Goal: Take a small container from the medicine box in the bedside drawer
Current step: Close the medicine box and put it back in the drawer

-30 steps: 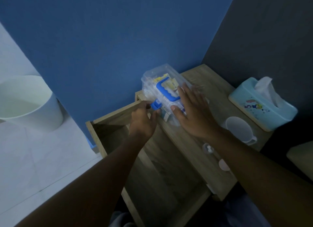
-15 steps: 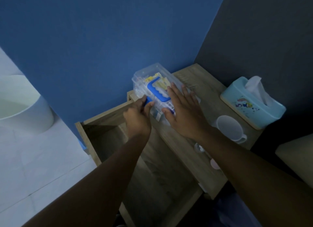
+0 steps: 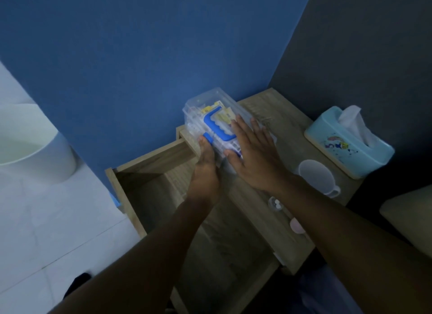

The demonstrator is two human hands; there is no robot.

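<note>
A clear plastic medicine box [image 3: 205, 103] with a blue handle [image 3: 216, 126] stands on the wooden bedside table [image 3: 287, 119] against the blue wall. My left hand [image 3: 205, 168] presses its fingertips on the blue latch [image 3: 208, 137] at the box's near end. Flat on the lid beside the handle lies my right hand [image 3: 254, 154], fingers spread. The drawer [image 3: 149, 164] below is pulled out; its inside looks dark and bare. A small clear container [image 3: 275, 203] with white bits sits on the tabletop near my right wrist.
A white mug [image 3: 315, 178] and a light blue tissue box [image 3: 346, 142] stand on the right of the tabletop. A small pink lid [image 3: 297, 226] lies near the front edge. A white bin [image 3: 30, 145] stands on the tiled floor at left. A cushion edge [image 3: 406, 210] shows at right.
My left fingers have pushed the blue latch down against the box end, where it stood raised before. My right hand has stayed flat on the lid. The camera has shifted slightly.
</note>
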